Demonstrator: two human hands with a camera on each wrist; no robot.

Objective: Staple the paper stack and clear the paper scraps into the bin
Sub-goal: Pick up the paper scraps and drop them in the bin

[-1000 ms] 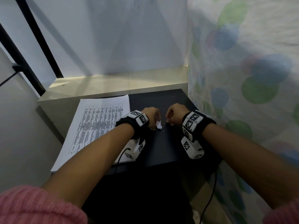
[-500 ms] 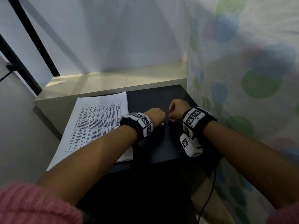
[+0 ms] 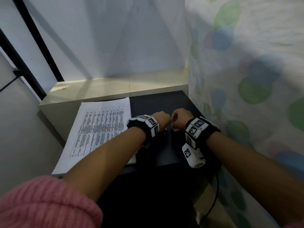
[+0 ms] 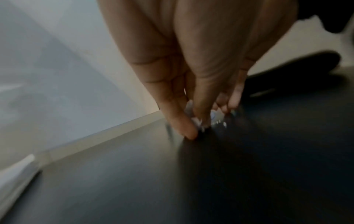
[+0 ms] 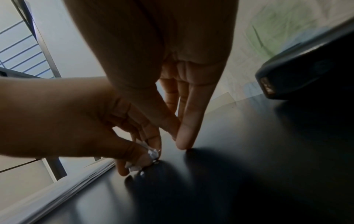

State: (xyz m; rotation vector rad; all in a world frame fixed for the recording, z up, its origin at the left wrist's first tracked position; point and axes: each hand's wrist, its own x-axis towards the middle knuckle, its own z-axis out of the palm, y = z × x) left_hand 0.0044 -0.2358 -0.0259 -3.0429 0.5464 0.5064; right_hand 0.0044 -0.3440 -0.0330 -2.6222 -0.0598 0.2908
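A printed paper stack point(image 3: 102, 129) lies on the left of the black table point(image 3: 164, 102). My left hand point(image 4: 197, 125) points its fingers down at the table and pinches crumpled white paper scraps point(image 4: 197, 121) between thumb and fingertips. The same scraps point(image 5: 151, 153) show in the right wrist view, with tiny bits point(image 5: 141, 174) loose on the table below. My right hand point(image 5: 180, 142) stands just right of the left one, index finger straight, tip on the table, thumb against it. No scrap shows between them. In the head view both hands point(image 3: 171, 120) hide the scraps.
A dark stapler-like object point(image 5: 287, 75) sits on the table to the right of my right hand. A pale ledge point(image 3: 115, 88) runs behind the table. A dotted curtain point(image 3: 246, 79) hangs close on the right. No bin is in view.
The white scrap lay in plain sight between my hands a second ago. My left hand has closed its fingers over it, and both hands have drawn closer together.
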